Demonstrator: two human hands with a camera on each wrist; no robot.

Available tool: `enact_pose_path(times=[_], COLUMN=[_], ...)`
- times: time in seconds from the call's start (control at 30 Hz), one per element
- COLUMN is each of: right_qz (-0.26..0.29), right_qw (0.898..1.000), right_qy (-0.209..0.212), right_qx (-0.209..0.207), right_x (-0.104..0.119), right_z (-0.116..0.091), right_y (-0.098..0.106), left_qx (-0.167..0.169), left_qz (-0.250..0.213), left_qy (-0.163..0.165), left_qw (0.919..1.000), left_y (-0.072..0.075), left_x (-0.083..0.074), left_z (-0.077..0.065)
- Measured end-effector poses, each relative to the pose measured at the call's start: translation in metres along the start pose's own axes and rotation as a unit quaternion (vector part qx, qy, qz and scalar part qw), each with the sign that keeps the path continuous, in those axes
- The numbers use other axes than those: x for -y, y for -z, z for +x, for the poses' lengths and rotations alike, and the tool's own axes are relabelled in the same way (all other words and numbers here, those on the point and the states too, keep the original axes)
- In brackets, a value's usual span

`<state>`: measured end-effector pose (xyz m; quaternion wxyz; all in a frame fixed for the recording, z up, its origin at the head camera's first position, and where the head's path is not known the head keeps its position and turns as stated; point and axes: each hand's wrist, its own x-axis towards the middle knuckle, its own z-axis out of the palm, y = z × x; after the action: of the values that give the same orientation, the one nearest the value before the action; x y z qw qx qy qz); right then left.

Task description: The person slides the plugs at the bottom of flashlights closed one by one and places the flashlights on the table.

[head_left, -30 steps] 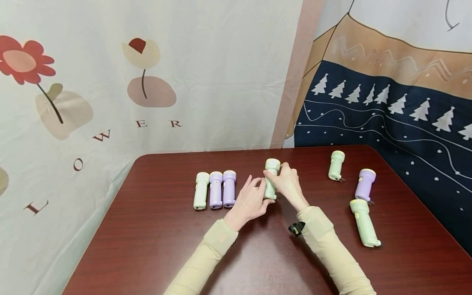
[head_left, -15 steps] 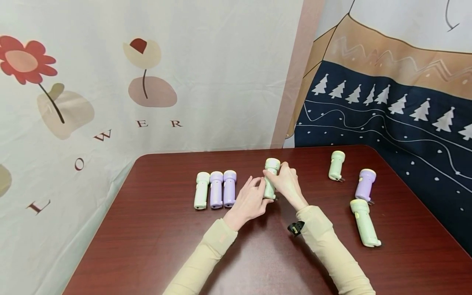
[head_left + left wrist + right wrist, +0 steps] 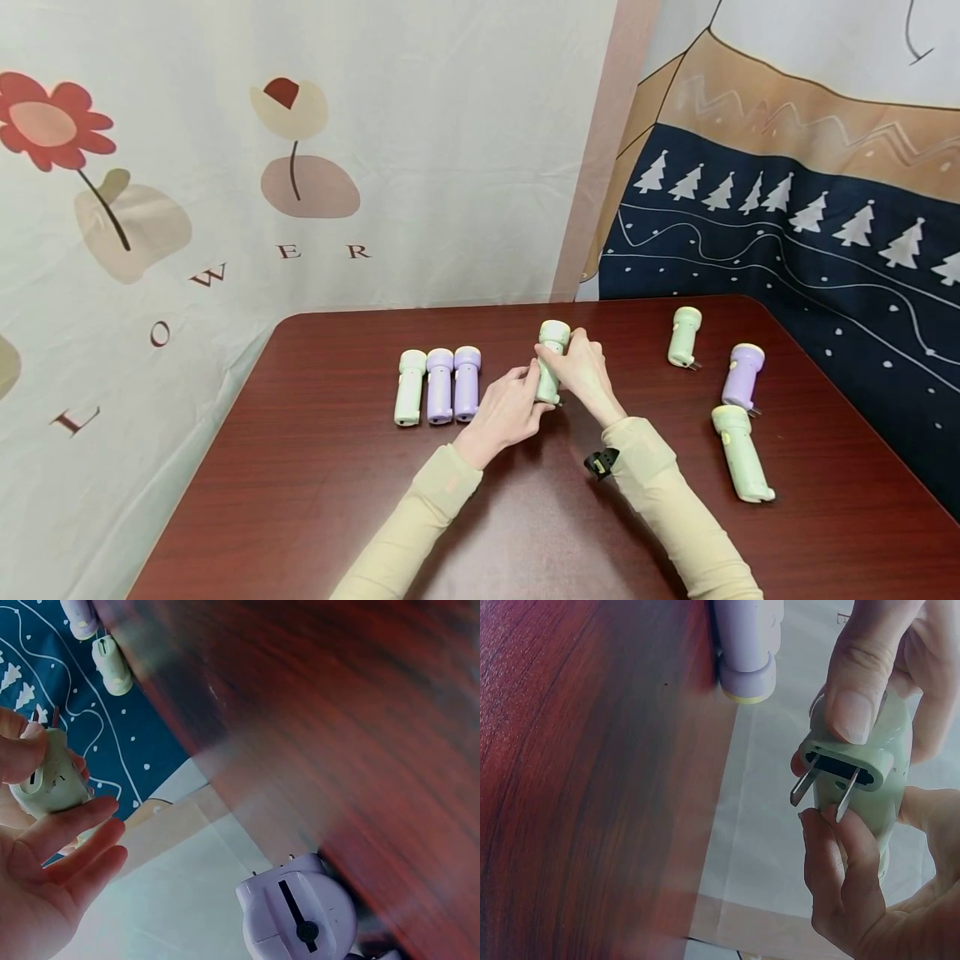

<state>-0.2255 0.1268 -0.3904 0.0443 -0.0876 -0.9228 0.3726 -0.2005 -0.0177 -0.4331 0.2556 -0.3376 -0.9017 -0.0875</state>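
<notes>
A pale green flashlight (image 3: 553, 333) is held between both hands near the back middle of the table. My left hand (image 3: 504, 412) pinches its tail end, with the thumb (image 3: 855, 712) pressing by the slotted plug end in the right wrist view. Two metal prongs (image 3: 805, 786) stick out of that end. Around the body, my right hand (image 3: 588, 379) grips from the right, its fingers curled close to the prongs. In the left wrist view, the other fingers of the left hand (image 3: 45, 885) extend beside the flashlight. Part of the body is hidden by the hands.
Left of the hands, a green flashlight (image 3: 409, 388) and two purple flashlights (image 3: 439, 386) (image 3: 467, 383) lie in a row. On the right lie a green one (image 3: 684, 337), a purple one (image 3: 742, 375) and another green one (image 3: 742, 454). Curtains hang behind the table (image 3: 300, 500).
The held flashlight has risen very slightly. My left hand's upper fingers have drawn in a little; the right hand keeps its grip almost unmoved.
</notes>
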Motion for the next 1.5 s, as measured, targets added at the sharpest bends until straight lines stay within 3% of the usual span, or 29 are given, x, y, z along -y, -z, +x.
enact_pose_path(times=[1.0, 1.5], right_qz=[0.000, 0.001], right_qw=[1.000, 1.000], right_qy=[0.011, -0.002], right_qx=[0.004, 0.020], right_x=[0.0007, 0.0014], right_z=[-0.0001, -0.0009], right_y=[0.0005, 0.0011], left_qx=[0.002, -0.002], left_qz=[0.007, 0.032], left_qy=[0.005, -0.019], left_qw=[1.0000, 0.9993], left_y=[0.0020, 0.0017], left_x=[-0.0025, -0.0002], left_z=[-0.0018, -0.0031])
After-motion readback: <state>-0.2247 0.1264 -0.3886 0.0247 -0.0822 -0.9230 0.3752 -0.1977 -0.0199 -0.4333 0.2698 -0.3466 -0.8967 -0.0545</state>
